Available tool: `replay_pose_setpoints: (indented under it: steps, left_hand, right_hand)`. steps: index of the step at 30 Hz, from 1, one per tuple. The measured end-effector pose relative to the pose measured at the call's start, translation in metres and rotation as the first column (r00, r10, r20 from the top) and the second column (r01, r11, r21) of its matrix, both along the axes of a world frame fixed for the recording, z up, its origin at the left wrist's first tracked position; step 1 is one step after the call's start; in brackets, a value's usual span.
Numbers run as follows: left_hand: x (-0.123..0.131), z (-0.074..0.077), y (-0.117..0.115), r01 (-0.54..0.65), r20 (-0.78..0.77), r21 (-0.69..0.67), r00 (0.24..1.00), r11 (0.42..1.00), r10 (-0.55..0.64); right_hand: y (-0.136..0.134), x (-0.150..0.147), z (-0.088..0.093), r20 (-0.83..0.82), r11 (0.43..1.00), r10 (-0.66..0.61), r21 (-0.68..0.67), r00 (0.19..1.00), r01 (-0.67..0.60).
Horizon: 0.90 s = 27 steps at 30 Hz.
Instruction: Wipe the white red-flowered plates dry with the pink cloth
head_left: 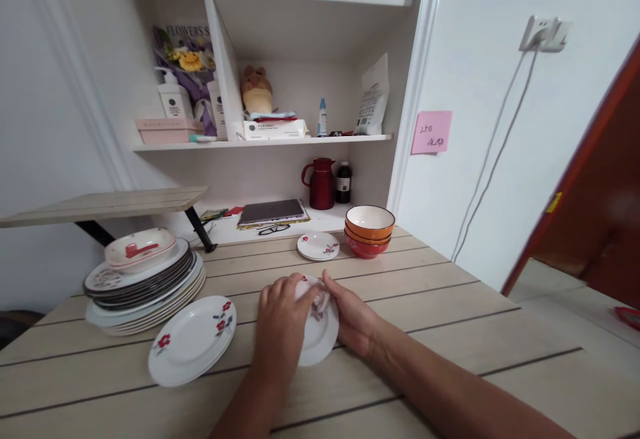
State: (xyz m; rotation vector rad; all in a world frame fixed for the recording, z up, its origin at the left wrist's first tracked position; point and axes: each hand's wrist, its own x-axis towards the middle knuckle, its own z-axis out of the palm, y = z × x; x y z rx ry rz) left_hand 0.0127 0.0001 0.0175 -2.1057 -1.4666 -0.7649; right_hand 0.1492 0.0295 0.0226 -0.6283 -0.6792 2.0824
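Note:
A small white plate with a bit of red pattern is held tilted above the wooden table, near its middle. My right hand grips the plate's right edge, thumb up along the rim. On the opposite side, my left hand closes around the left edge, with its thumb over the face. A blurred pale pinkish patch lies by that thumb; I cannot tell what it is. To the left of my hands are stacked oval flowered plates. Just beyond them sits a short stack of small flowered plates.
Orange and red bowls are stacked at the back right. A tall pile of plates, topped by a dish, stands at left beside a raised wooden shelf. Behind are a laptop, glasses and a red jug.

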Motion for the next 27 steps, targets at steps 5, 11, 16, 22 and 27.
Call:
replay_pose_setpoints:
  steps: [5,11,16,22,27]
  left_hand:
    - [-0.006,0.011,-0.002,-0.215,-0.043,-0.091,0.976,0.972,0.211]
    - [-0.015,0.014,-0.004,-0.285,-0.038,-0.206,0.958,0.936,0.284]
    - [-0.010,0.010,-0.006,-0.176,-0.047,-0.225,0.984,0.958,0.170]
    - [-0.006,-0.001,0.001,-0.020,-0.015,-0.049,1.000,0.999,0.019]
    - [-0.004,0.003,0.003,-0.117,-0.021,-0.037,0.993,0.992,0.116]
  right_hand:
    - [0.004,-0.001,-0.001,-0.011,0.993,-0.113,-0.047,0.994,0.112]
    - [0.012,0.002,-0.008,-0.017,0.962,-0.263,-0.075,0.965,0.261]
    - [0.013,0.001,-0.012,-0.075,0.968,-0.250,-0.045,0.965,0.248]
    - [0.010,0.003,-0.014,-0.039,0.990,-0.095,0.099,0.995,0.099]
    - [0.009,0.002,-0.016,0.022,0.987,-0.093,0.132,0.995,0.089]
